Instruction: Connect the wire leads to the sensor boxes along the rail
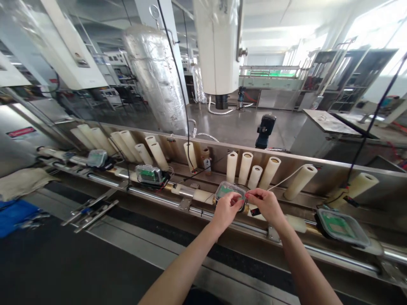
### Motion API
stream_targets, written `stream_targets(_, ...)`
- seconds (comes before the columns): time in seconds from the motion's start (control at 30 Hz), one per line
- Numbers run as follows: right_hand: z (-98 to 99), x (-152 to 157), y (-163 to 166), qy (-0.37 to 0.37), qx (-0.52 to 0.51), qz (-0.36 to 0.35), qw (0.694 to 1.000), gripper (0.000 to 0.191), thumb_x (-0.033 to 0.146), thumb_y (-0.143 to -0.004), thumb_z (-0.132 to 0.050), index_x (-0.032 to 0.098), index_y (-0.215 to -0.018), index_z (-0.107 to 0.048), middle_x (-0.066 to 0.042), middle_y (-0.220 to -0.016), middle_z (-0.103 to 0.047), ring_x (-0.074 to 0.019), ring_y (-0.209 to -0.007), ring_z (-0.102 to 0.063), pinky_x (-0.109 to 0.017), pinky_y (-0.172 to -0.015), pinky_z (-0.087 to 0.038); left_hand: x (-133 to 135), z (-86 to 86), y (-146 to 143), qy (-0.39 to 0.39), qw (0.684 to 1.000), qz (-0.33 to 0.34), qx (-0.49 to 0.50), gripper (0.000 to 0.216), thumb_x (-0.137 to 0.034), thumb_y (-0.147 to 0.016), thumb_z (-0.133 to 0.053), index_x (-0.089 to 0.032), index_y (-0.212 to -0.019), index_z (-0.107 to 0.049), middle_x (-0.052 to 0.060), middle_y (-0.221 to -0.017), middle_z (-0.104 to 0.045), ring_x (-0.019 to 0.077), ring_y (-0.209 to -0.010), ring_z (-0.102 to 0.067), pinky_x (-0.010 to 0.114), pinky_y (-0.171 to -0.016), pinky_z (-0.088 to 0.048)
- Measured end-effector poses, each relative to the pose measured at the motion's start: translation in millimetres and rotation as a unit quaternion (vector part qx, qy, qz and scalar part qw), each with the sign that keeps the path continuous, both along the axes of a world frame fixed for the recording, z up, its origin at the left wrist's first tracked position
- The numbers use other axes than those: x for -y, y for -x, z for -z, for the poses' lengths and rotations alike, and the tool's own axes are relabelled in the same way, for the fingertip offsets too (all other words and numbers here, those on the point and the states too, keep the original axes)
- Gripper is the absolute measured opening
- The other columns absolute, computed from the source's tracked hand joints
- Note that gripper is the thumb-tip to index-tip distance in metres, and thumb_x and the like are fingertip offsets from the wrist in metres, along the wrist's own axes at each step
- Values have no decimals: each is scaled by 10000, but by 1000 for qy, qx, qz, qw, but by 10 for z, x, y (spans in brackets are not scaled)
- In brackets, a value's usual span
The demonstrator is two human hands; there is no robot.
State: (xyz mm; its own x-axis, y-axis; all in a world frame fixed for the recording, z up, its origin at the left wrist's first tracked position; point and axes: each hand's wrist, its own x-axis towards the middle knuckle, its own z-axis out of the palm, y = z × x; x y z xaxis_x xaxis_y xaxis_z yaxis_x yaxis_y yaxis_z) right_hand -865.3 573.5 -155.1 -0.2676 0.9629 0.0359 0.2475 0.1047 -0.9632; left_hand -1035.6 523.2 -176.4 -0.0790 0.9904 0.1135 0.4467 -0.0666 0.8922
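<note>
The box (224, 189) looks glossy plastic, the rail (155, 198) smooth, shiny metal.

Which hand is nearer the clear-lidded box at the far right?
Right. The right hand is left of the clear-lidded box, apart from it; the left hand is farther left, at a similar box.

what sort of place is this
Probably a factory floor or industrial workshop: a tall foil-wrapped tank, large white machine housings hanging from above, and a row of clear-lidded boxes with green boards inside.
</note>
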Motion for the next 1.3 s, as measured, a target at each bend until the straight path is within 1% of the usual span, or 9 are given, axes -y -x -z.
stream_targets(0.13, -49, -19, 57, 16, -12, 15, 1000, 549, 694, -680, -711, 160, -806, -737, -2, -571, -604, -117, -524, -477, -255, -469, -386, -127, -144, 701, 28, 965, -120, -232, 418, -105, -957, -515, -39, -1369, -495, 189, -1210, -569, 300, -1071, -602, 418, -993, -471)
stream_targets(0.23, -67, -8, 104, 29, -22, 10, 999, 557, 705, -703, -692, 158, -804, -721, 13, -520, -561, -105, -481, -453, -246, -450, -353, -332, -179, 1187, 85, 922, -163, -341, 592, -41, -936, -404, -53, -1523, -332, 267, -1271, -477, 427, -1126, -574, 542, -965, -472)
stream_targets(0.37, -87, 15, 149, 45, -27, 3, 999, 565, 716, -718, -671, 156, -781, -700, -4, -517, -586, -101, -448, -452, -242, -438, -335, -645, -115, 1520, 155, 895, -156, -388, 647, 12, -895, -339, -42, -1538, -292, 277, -1263, -494, 432, -1086, -608, 530, -924, -503)
stream_targets(0.5, -122, 24, 132, 49, -19, 9, 999, 552, 714, -708, -669, 164, -751, -691, -22, -558, -624, -98, -433, -447, -241, -418, -331, -808, -30, 1610, 172, 899, -136, -378, 528, 43, -879, -355, 34, -1400, -435, 261, -1257, -551, 386, -1162, -588, 464, -994, -484)
stream_targets(0.67, -125, 19, 149, 35, 5, 23, 999, 473, 649, -733, -649, 177, -731, -693, -32, -632, -672, -98, -438, -450, -246, -416, -336, -788, -18, 1452, 100, 927, -123, -339, 295, -78, -933, -557, 25, -1210, -561, 225, -1201, -611, 355, -1194, -566, 429, -1048, -441)
stream_targets(0.87, -109, -4, 225, -18, 56, 40, 998, 294, 458, -776, -630, 188, -693, -711, -8, -600, -659, -114, -532, -506, -243, -512, -348, -595, -174, 840, 32, 971, -67, -227, 166, -171, -946, -625, -73, -1080, -629, 126, -1077, -687, 276, -1041, -653, 397, -977, -508)
stream_targets(0.97, -130, -3, 224, -37, 68, 53, 996, 262, 414, -785, -608, 188, -702, -711, -4, -606, -659, -120, -561, -523, -250, -554, -354, -472, -262, 528, 22, 995, -24, -90, 159, -196, -973, -554, -124, -1108, -596, 64, -1001, -697, 185, -835, -698, 280, -720, -598)
stream_targets(1.07, -155, 18, 212, -48, 70, 67, 994, 257, 406, -799, -591, 184, -735, -702, 1, -617, -659, -119, -565, -527, -253, -571, -365, -388, -345, 309, 12, 999, 15, 49, 202, -283, -938, -527, -145, -1086, -520, 42, -884, -677, 171, -662, -687, 224, -470, -542)
stream_targets(1.3, -195, 69, 224, -63, 72, 76, 993, 201, 352, -805, -602, 180, -728, -672, 1, -647, -678, -114, -577, -545, -241, -571, -381, -331, -441, 110, -1, 1000, 19, -11, 232, -384, -957, -481, -178, -1046, -424, 0, -679, -650, 161, -469, -613, 220, -476, -424)
